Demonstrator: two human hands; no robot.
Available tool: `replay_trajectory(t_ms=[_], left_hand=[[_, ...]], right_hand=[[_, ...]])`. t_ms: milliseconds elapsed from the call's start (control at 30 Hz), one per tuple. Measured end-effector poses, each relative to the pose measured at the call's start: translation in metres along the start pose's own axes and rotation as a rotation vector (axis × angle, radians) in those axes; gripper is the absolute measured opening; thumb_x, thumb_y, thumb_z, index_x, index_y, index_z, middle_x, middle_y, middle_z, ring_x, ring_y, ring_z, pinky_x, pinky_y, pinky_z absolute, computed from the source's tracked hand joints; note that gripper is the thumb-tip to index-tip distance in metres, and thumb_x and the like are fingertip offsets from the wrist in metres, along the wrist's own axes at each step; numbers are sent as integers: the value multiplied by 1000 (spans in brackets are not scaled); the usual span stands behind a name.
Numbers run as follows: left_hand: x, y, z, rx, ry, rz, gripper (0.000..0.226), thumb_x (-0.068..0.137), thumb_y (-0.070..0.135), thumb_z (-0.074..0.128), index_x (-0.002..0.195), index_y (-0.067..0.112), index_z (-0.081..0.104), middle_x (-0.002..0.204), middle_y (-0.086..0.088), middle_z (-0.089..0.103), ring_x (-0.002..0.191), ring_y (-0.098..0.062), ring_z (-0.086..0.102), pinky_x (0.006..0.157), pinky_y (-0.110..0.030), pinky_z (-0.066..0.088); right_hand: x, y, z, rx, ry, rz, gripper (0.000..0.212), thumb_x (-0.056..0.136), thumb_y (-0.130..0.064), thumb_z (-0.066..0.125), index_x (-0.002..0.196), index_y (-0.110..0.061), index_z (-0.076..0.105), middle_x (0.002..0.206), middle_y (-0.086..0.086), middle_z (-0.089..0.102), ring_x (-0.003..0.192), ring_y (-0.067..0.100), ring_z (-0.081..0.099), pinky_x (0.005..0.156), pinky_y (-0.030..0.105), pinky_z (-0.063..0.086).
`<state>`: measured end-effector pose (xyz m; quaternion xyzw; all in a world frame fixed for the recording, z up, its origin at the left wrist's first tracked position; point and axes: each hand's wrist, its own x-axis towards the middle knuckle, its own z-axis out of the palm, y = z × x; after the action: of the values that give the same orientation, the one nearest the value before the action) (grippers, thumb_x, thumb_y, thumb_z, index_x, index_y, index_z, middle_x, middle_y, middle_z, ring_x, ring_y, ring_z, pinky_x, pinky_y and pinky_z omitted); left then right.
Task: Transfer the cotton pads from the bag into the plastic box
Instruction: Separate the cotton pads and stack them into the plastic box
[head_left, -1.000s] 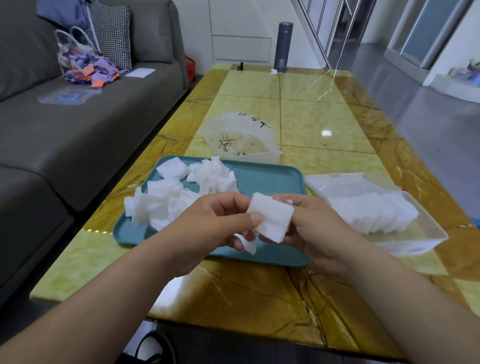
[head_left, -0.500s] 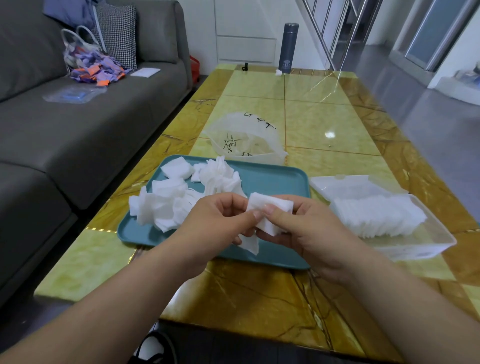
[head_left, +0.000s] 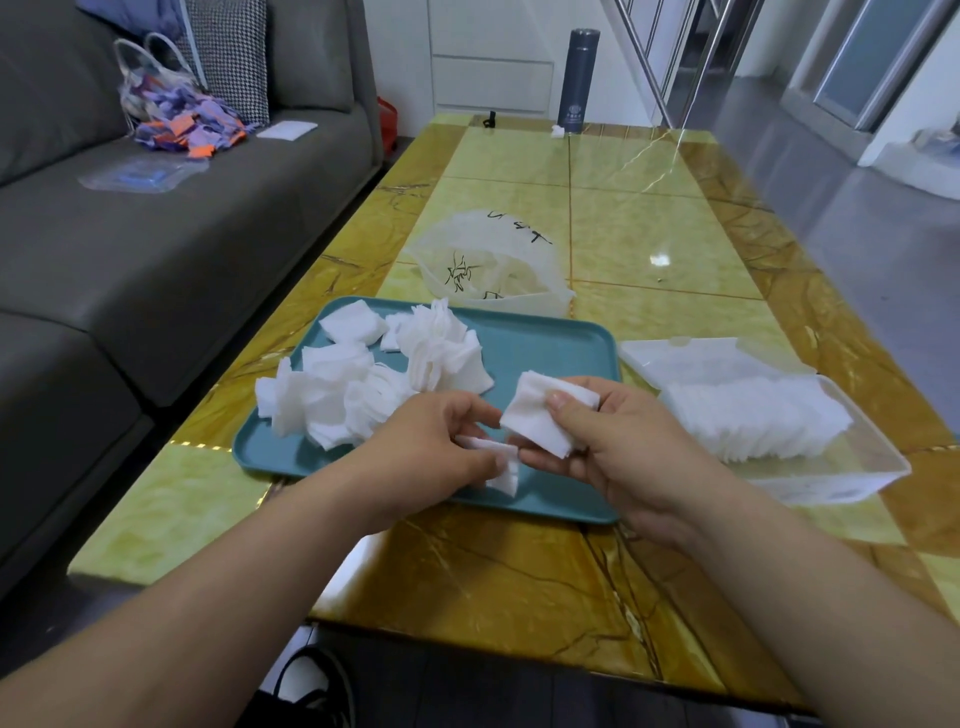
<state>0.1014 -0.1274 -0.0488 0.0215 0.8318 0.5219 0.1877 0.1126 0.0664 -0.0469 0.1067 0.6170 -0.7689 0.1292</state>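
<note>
Over the near edge of a teal tray (head_left: 550, 343), my right hand (head_left: 618, 447) pinches a small stack of white square cotton pads (head_left: 540, 421) under its thumb. Just to its left, my left hand (head_left: 436, 452) grips a few more pads (head_left: 498, 462) between fingers and thumb. Several loose pads (head_left: 363, 379) lie heaped on the tray's left half. The clear plastic box (head_left: 831, 467) stands to the right of the tray, with a row of pads (head_left: 753, 415) inside. A crumpled translucent bag (head_left: 488, 260) with black writing lies behind the tray.
The glossy yellow marble table (head_left: 649, 218) runs away from me; a dark flask (head_left: 577, 78) stands at its far end. A grey sofa (head_left: 156, 260) lines the left side, with a bag of coloured scraps (head_left: 176, 114) on it. My shoe (head_left: 311, 686) shows below the table's edge.
The hands have drawn apart: the pad stack that both held now rests in my right hand alone, shifted right, while my left hand has dropped slightly with a few pads.
</note>
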Motion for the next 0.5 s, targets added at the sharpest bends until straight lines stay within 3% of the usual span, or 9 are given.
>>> replay_trajectory(t_ms=[100, 200, 267, 333, 500], left_hand=[[-2, 2, -3, 54, 36, 42, 8, 87, 12, 80, 93, 18, 79, 81, -5, 77, 65, -9, 68, 61, -18, 54], [-8, 11, -10, -83, -33, 115, 5, 86, 10, 81, 90, 12, 78, 70, -4, 71, 60, -12, 62, 52, -20, 46], [-12, 17, -12, -139, -78, 158, 8, 85, 10, 82, 92, 12, 78, 71, -6, 71, 59, -15, 61, 51, -23, 42], [-12, 20, -9, -163, -63, 223, 12, 83, 7, 83, 94, 8, 78, 75, -7, 73, 61, -17, 62, 54, -24, 49], [-7, 18, -5, -136, 35, 264, 17, 76, 9, 89, 86, 4, 76, 79, -18, 74, 63, -20, 61, 60, -34, 52]], right_hand=[[3, 3, -6, -143, 92, -53, 15, 104, -14, 61, 104, -7, 74, 106, 23, 78, 98, 33, 78, 91, 49, 63], [2, 2, -10, -245, 153, -103, 14, 101, -16, 66, 96, -10, 78, 104, 22, 78, 95, 32, 76, 94, 53, 62], [-1, -2, -10, -245, 82, -87, 15, 102, -16, 64, 99, -12, 79, 105, 20, 79, 101, 33, 76, 89, 45, 64], [-5, -5, -5, -240, -55, -31, 22, 106, -18, 58, 105, -10, 78, 107, 19, 79, 99, 28, 76, 86, 39, 65], [-12, -9, 7, -80, -179, 99, 39, 111, -27, 46, 120, 3, 70, 112, 22, 78, 107, 40, 75, 94, 51, 62]])
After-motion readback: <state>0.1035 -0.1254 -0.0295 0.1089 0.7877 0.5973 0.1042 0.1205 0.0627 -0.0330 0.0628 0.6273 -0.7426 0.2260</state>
